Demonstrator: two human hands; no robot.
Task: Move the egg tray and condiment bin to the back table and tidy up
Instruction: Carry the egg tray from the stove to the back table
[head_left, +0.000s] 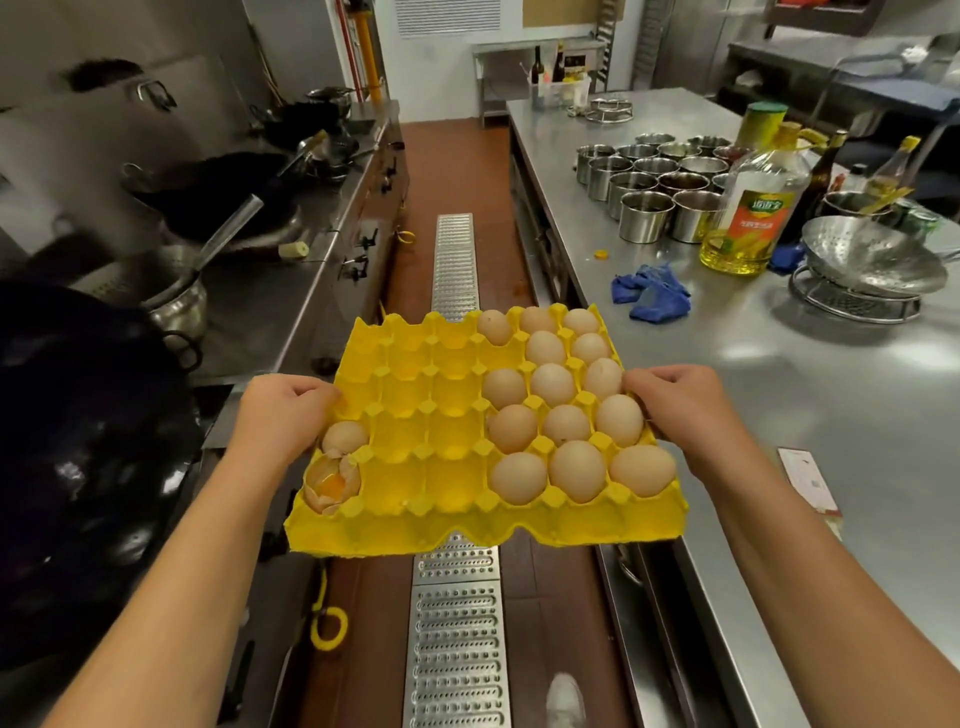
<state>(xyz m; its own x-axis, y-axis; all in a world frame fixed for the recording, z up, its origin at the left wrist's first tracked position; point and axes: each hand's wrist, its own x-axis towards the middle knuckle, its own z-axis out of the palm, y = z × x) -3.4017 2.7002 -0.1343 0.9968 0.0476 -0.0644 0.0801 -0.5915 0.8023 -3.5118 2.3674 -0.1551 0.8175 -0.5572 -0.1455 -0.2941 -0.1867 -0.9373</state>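
1. The yellow egg tray (415, 441) is held level in the air over the aisle's floor drain grate (456, 644), between the stove line and the steel counter (779, 415).
2. Whole brown eggs (566, 423) fill its right side; a cracked eggshell (332, 483) sits in the near-left corner.
3. The left hand (278, 415) grips the tray's left edge, fingers curled around it.
4. The right hand (680, 405) grips the right edge the same way.
5. On the counter lie a blue cloth (649, 296), an oil bottle (753, 208) and steel cups (647, 215).

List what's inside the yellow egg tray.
The egg tray holds whole eggs filling its right side, one more at the left edge, and a broken shell with yolk beside it. Remaining cups are empty. Its underside is hidden.
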